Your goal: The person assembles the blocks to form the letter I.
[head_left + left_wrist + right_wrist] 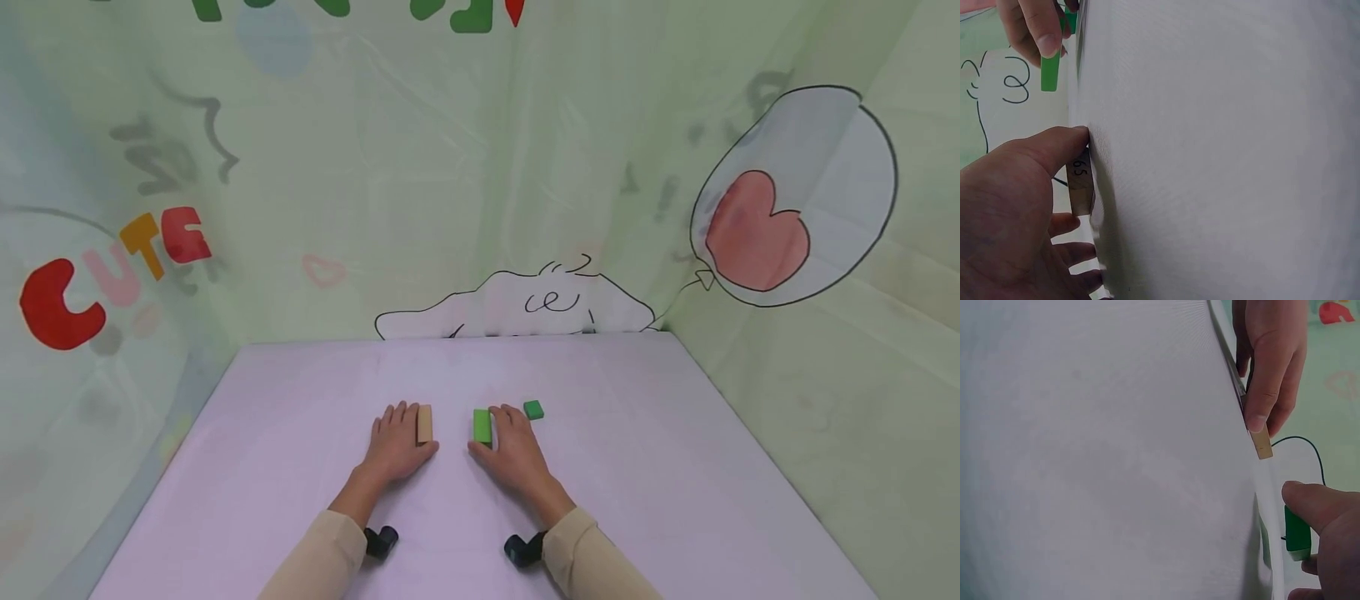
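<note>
Near the middle of the table, my left hand [395, 442] holds a plain wooden block [424, 423]. In the left wrist view the thumb lies at one end of this block [1080, 184], which bears dark printed digits, and a finger is at the other. To the right, my right hand [516, 450] grips a bright green block [482, 426] between thumb and fingers. In the right wrist view, that green block [1298, 532] shows against the backdrop under the thumb. The two blocks lie roughly parallel, with a gap between them.
A small dark green block [533, 409] lies just beyond the right hand's fingers. The table [637, 467] has a pale lilac cover. A printed curtain [420, 183] encloses its back and sides. Black devices [525, 551] sit at both wrists, by the beige sleeves.
</note>
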Available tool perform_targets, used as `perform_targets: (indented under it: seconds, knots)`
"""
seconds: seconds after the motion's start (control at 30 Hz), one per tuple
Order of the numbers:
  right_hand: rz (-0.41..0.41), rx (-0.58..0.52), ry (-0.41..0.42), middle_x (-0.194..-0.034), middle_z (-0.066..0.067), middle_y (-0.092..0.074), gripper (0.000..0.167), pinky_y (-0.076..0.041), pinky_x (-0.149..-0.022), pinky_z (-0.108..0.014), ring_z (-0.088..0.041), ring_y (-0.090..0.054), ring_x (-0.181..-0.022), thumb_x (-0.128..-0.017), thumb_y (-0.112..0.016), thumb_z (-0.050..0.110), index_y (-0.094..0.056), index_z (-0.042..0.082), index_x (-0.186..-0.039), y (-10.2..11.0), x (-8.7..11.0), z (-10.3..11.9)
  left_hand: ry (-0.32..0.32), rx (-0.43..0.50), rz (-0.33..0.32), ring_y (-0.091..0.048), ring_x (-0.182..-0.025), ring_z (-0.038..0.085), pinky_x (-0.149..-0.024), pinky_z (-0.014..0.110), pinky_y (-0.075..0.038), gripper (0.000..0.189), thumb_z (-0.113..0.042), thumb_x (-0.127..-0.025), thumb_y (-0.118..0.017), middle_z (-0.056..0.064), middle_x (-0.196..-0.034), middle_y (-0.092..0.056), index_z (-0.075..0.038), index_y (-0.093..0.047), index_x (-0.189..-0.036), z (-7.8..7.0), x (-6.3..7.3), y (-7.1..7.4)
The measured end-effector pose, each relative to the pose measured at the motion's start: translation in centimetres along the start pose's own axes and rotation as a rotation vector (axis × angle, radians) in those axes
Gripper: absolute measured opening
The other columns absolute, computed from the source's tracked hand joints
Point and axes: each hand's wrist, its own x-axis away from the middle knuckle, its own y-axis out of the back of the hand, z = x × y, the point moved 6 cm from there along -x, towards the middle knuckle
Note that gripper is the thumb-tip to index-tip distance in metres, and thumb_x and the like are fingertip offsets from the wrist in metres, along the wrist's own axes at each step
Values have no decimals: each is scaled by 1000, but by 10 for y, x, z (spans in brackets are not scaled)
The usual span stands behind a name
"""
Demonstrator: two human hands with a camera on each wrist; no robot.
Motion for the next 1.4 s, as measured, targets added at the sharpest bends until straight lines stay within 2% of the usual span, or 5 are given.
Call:
perform_targets:
  seconds: [0.43,0.9,1.4]
  knots:
    - [-6,-9,21,-153,-23,-47,75,-42,-116,-55,-40,-46,-143,-90,-80,38,-49,3,-148,1,7,0,4,11,-1,-24,-154,49,-124,66,-18,82,-41,-96,-69,29,-163,-33,2,-35,-157,2,-3,-1]
    - [-6,-21,34,-153,-24,-47,75,-43,-115,-56,-41,-47,-142,-89,-80,38,-50,3,-148,0,19,-1,-7,19,-13,-26,-153,50,-124,66,-20,81,-40,-95,-69,30,-162,-34,3,-36,-156,-2,3,1]
    - [2,11,53,-154,-23,-47,75,-41,-116,-58,-42,-46,-143,-89,-80,43,-51,4,-147,-1,34,-1,0,17,-8,-25,-153,51,-124,66,-19,81,-39,-96,-69,30,-163,-33,3,-35,-156,0,2,-1]
